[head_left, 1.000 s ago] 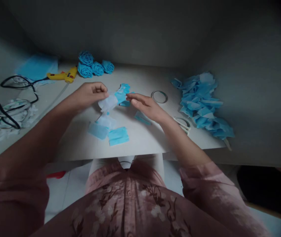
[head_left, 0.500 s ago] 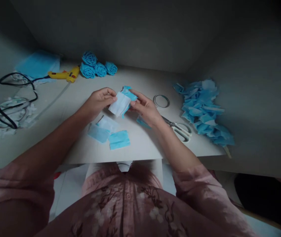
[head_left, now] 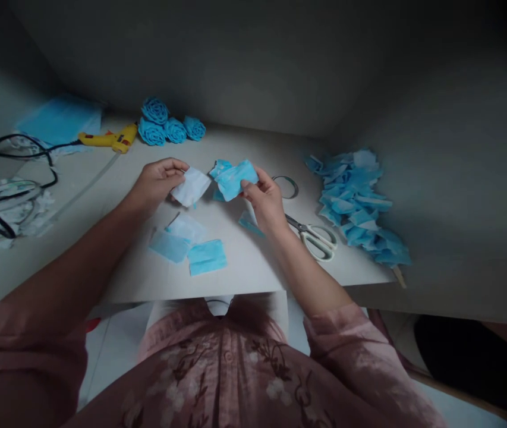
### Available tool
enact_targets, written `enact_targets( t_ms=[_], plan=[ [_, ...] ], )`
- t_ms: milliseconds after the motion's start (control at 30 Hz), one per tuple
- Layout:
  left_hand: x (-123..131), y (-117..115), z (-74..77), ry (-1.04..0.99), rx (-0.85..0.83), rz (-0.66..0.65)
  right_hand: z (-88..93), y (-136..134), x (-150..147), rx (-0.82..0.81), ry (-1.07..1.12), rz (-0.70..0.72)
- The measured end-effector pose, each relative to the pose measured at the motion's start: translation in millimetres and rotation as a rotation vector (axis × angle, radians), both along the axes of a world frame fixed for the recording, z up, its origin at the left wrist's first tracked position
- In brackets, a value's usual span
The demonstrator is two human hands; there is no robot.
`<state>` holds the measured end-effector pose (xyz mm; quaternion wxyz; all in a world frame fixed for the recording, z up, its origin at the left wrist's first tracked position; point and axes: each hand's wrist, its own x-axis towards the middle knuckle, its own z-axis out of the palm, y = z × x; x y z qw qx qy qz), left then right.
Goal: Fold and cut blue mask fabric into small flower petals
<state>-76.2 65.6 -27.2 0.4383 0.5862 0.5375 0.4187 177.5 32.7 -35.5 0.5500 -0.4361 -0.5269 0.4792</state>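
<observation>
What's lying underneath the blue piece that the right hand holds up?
A small blue scrap shows on the table below the blue piece in the right hand; how far it runs underneath is hidden.

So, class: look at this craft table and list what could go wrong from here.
The scissors lie close by the right hand, blades pointing toward the wrist; a careless sweep might nick it. The cut pieces sit near the table edge and could slide off.

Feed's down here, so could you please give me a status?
Left hand holds white piece. Right hand holds blue piece. Scissors beside right wrist.
</observation>
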Motion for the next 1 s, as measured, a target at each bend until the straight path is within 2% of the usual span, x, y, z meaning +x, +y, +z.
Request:
enact_targets(
  t_ms=[67,167,233,267,367,433,600,733,833,933,1000],
  plan=[
    [-5.6,2.0,-0.1,0.167,0.026,-0.020,1.1,0.0,0.3,-0.011,0.042,0.010],
    [-5.3,-0.4,1.5,0.418,0.390,0.067,2.3,-1.5,-0.9,-0.006,0.110,0.053],
    [0.7,-6.9,6.0,0.458,0.623,0.113,1.7,-2.5,-2.6,-0.007,0.134,0.092],
    [5.0,-11.3,9.1,0.414,0.653,0.092,0.8,-2.8,-3.6,-0.007,0.137,0.106],
    [18.9,-26.6,17.9,0.277,0.518,-0.108,-2.6,-3.1,-6.7,-0.011,0.142,0.129],
    [26.5,-35.1,20.6,0.245,0.448,-0.171,-3.4,-3.9,-8.4,-0.021,0.144,0.136],
    [33.6,-44.5,18.4,0.211,0.326,-0.199,4.4,-9.8,-8.7,-0.057,0.153,0.201],
    [33.7,-45.6,19.2,0.218,0.328,-0.259,10.6,-12.6,-5.2,-0.079,0.137,0.225],
    [33.9,-45.5,20.7,0.221,0.323,-0.324,11.1,-11.5,-2.2,-0.035,0.083,0.220],
    [34.0,-44.0,20.3,0.154,0.282,-0.297,9.4,-10.4,-0.5,0.039,0.002,0.224],
    [34.5,-42.5,19.5,0.011,0.190,-0.251,7.5,-10.5,-0.8,0.050,-0.033,0.237]
  ],
)
